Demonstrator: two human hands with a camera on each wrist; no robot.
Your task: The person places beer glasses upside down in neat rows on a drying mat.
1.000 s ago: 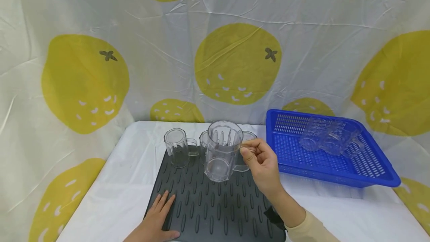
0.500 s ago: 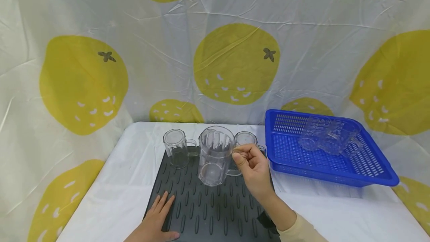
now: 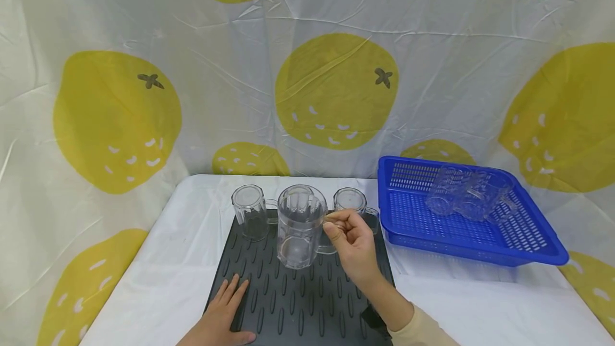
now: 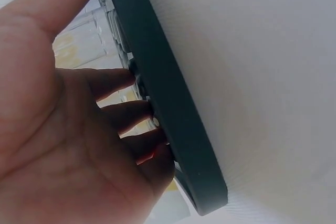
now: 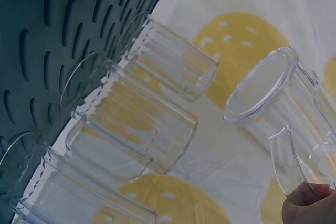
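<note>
My right hand (image 3: pixel 354 247) pinches the handle of a clear faceted mug (image 3: pixel 294 250) and holds it over the black ridged mat (image 3: pixel 288 303). In the right wrist view, the held mug (image 5: pixel 268 90) stands apart from three similar mugs lined up on the mat. The head view shows the left mug (image 3: pixel 250 218) and the right mug (image 3: pixel 349 200) at the mat's far edge; the middle one is largely covered by the held mug. My left hand (image 3: pixel 222 311) rests on the mat's near left part, fingers straight and spread. Its fingertips (image 4: pixel 123 80) touch the mat in the left wrist view.
At the right stands a blue slotted plastic basket (image 3: pixel 408 239), with more clear mugs (image 3: pixel 468 194) lying on their sides in it. A white cloth (image 3: pixel 158 260) covers the table. Behind it hangs a curtain (image 3: pixel 221 95) with yellow fruit prints.
My right hand has carried the mug leftward and slightly nearer, so it now overlaps the middle mug and the right mug is uncovered. My left hand has stayed on the mat.
</note>
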